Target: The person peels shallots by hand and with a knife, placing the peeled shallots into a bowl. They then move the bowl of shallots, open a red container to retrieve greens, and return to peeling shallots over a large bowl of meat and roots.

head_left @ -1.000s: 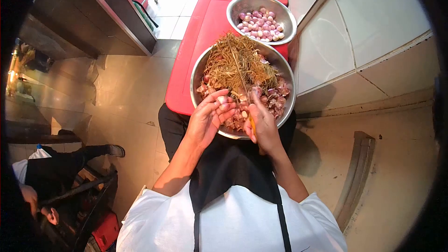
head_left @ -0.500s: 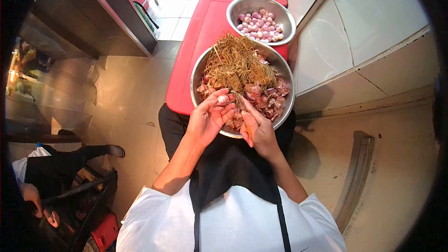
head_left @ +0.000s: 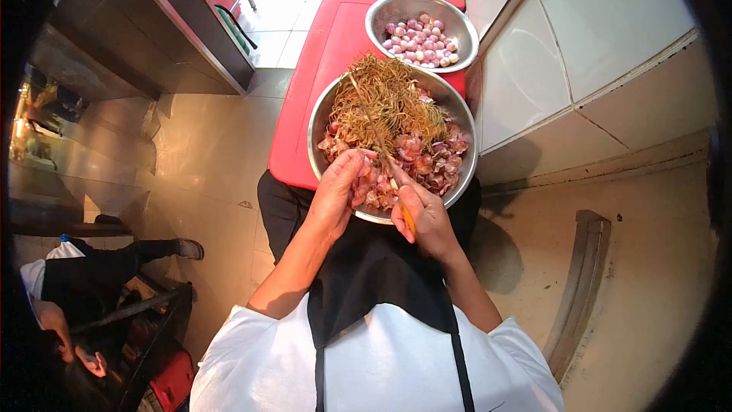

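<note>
left hand [head_left: 338, 194]: fingers curled shut above the near rim of the large steel bowl [head_left: 314, 126]; whether it holds anything cannot be determined. right hand [head_left: 424, 214]: closed around the orange-handled knife [head_left: 409, 220].

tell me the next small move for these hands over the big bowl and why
Likely draw the knife toward the left hand to strip skin into the steel bowl: the right hand holds it, both hands meet over shallot peelings.

Shiny metal bowls [head_left: 467, 154]; smooth red plastic table [head_left: 305, 107]; glossy wall tiles [head_left: 602, 23].
</note>
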Action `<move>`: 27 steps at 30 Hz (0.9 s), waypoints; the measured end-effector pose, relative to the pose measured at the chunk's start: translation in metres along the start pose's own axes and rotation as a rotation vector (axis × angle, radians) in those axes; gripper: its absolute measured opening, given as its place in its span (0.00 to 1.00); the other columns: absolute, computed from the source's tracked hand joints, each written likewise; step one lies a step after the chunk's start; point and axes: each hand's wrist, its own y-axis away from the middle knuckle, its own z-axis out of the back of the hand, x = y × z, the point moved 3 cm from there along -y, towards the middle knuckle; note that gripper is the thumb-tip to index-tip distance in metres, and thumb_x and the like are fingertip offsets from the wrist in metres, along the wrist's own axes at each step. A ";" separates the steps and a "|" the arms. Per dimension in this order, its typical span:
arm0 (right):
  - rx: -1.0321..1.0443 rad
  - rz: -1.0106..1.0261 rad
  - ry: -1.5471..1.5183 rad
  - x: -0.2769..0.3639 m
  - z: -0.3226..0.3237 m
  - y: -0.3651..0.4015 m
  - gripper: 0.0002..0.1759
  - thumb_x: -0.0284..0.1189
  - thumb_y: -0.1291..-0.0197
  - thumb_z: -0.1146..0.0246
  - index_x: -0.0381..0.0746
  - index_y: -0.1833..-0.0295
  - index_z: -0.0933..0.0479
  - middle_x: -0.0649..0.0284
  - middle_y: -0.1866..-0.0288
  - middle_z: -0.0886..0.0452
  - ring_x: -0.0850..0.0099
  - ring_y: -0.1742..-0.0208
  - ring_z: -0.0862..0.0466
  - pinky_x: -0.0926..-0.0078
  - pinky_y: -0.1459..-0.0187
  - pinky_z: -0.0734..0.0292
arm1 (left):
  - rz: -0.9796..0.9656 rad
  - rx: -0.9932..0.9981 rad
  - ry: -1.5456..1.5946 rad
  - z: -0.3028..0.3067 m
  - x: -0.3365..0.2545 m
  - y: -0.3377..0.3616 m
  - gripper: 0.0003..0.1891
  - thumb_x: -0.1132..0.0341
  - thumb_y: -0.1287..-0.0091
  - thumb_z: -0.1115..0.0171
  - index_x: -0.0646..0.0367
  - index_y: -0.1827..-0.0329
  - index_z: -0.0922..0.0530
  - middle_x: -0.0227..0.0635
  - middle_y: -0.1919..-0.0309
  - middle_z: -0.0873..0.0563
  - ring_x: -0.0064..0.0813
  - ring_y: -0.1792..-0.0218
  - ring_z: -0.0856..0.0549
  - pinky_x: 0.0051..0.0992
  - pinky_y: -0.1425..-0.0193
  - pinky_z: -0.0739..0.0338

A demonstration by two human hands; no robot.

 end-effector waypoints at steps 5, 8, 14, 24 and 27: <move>0.029 0.016 -0.079 -0.005 0.003 -0.001 0.31 0.44 0.19 0.55 0.40 0.19 0.41 0.70 0.79 0.28 0.85 0.83 0.34 0.88 0.79 0.37 | 0.012 -0.051 0.025 -0.009 -0.003 0.002 0.18 0.56 0.18 0.50 0.58 0.39 0.23 0.21 0.71 0.25 0.11 0.75 0.31 0.15 0.74 0.42; 0.064 0.025 -0.071 -0.004 0.002 -0.001 0.32 0.47 0.18 0.57 0.40 0.19 0.41 0.68 0.79 0.28 0.83 0.84 0.33 0.86 0.79 0.37 | 0.016 -0.066 -0.018 -0.015 -0.007 0.004 0.19 0.55 0.18 0.52 0.59 0.39 0.22 0.21 0.71 0.25 0.12 0.74 0.31 0.15 0.73 0.41; 0.173 0.005 -0.150 -0.004 -0.001 -0.001 0.31 0.45 0.19 0.56 0.39 0.20 0.41 0.69 0.79 0.29 0.85 0.84 0.34 0.87 0.80 0.37 | -0.121 -0.073 -0.302 -0.004 0.011 -0.005 0.11 0.63 0.21 0.45 0.60 0.45 0.20 0.23 0.67 0.20 0.11 0.70 0.26 0.14 0.67 0.34; 0.017 -0.028 -0.204 -0.009 0.008 -0.008 0.23 0.49 0.19 0.59 0.40 0.52 0.32 0.66 0.81 0.28 0.82 0.86 0.32 0.83 0.83 0.36 | 0.041 -0.050 -0.162 -0.007 0.000 0.001 0.13 0.54 0.21 0.42 0.54 0.51 0.24 0.25 0.68 0.19 0.09 0.79 0.35 0.13 0.78 0.45; 0.062 0.000 -0.130 -0.010 0.005 -0.006 0.26 0.46 0.19 0.56 0.40 0.28 0.38 0.70 0.80 0.29 0.84 0.84 0.33 0.86 0.80 0.36 | 0.045 0.035 -0.013 -0.001 0.007 -0.003 0.16 0.49 0.22 0.42 0.53 0.55 0.26 0.27 0.67 0.19 0.10 0.80 0.37 0.13 0.80 0.46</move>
